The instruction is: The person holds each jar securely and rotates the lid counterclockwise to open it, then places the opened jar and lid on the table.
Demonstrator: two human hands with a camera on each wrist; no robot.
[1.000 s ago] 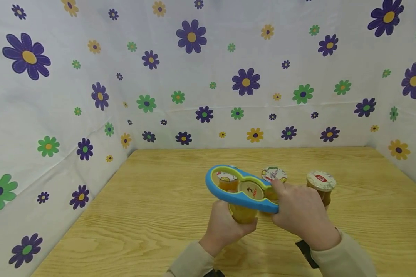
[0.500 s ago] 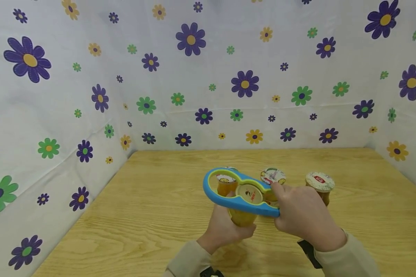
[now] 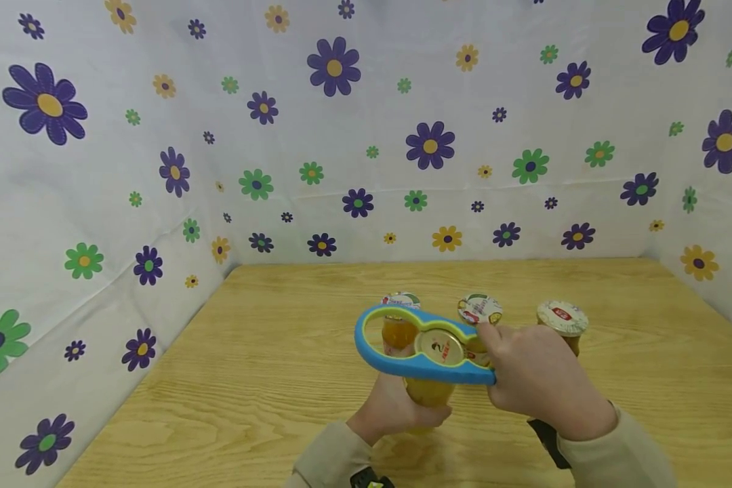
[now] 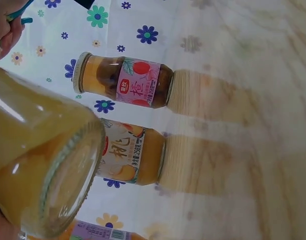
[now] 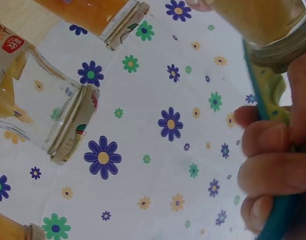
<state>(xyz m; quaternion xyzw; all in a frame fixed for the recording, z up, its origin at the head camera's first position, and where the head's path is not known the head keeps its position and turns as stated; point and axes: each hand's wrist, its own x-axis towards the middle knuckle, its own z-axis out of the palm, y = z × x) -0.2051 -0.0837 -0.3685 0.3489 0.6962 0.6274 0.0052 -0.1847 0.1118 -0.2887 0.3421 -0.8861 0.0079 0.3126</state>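
In the head view my left hand [image 3: 389, 410] holds a glass jar [image 3: 428, 393] of yellowish contents, raised off the table. The jar's bottom [image 4: 73, 175] faces the left wrist camera, with liquid and a paler piece showing through the glass. A blue and lime-green jar opener [image 3: 396, 367] lies across the top, its middle opening around the gold lid [image 3: 444, 348]. My right hand [image 3: 537, 369] grips the opener's right end. In the right wrist view its fingers [image 5: 273, 172] curl round the blue handle. Part of the left hand is hidden behind the jar and opener.
Behind the hands stand an orange jar [image 3: 399, 335], a jar with a patterned white lid [image 3: 480, 308] and a darker jar [image 3: 562, 317] at right. In the left wrist view one bears a pink label [image 4: 138, 82]. Flowered cloth [image 3: 366, 122] surrounds the wooden table [image 3: 232, 379].
The opener has tipped flatter, and its looped end has shifted slightly left and down. The held jar sits a little lower, so more of the orange jar's lid shows. Both hands keep their grip.
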